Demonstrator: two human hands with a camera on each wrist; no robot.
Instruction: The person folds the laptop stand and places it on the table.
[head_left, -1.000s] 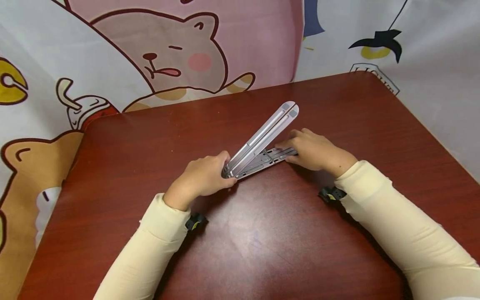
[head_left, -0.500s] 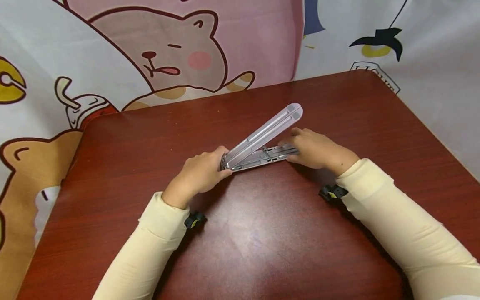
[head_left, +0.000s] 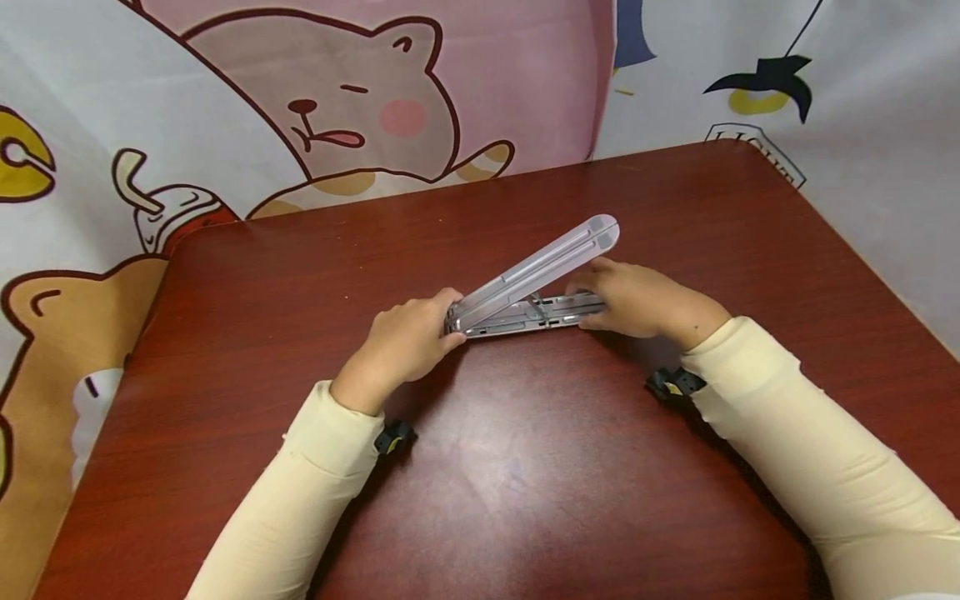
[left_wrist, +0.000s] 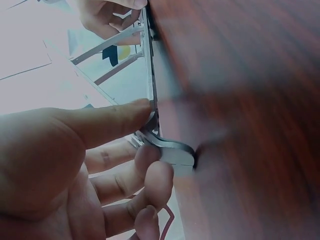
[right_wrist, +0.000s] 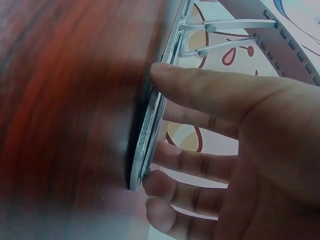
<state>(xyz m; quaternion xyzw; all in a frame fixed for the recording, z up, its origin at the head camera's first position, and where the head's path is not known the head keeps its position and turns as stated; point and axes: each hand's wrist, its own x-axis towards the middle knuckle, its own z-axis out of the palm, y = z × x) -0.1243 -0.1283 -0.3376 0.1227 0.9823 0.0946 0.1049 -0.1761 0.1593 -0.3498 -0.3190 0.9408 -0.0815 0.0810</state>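
Observation:
A silver folding laptop stand (head_left: 542, 271) sits mid-table, its two long upper arms side by side and raised at a slant above the base (head_left: 510, 319). Thin support struts (right_wrist: 240, 24) link base and arms in the right wrist view. My left hand (head_left: 405, 337) grips the hinge end, thumb on the near side and fingers on the far side. A curved lip (left_wrist: 175, 152) shows by those fingertips in the left wrist view. At the base's other end, my right hand (head_left: 645, 304) holds the rounded bars (right_wrist: 145, 137) between thumb and fingers.
The stand is on a reddish-brown wooden table (head_left: 510, 467). Behind it hangs a cloth (head_left: 525, 75) printed with cartoon animals. Small black wrist cameras (head_left: 393, 437) sit under both cream sleeves (head_left: 795, 433).
The raised arms have tilted lower and swung to the right. The hinge end has moved slightly away from me with my left hand; both hands keep their hold.

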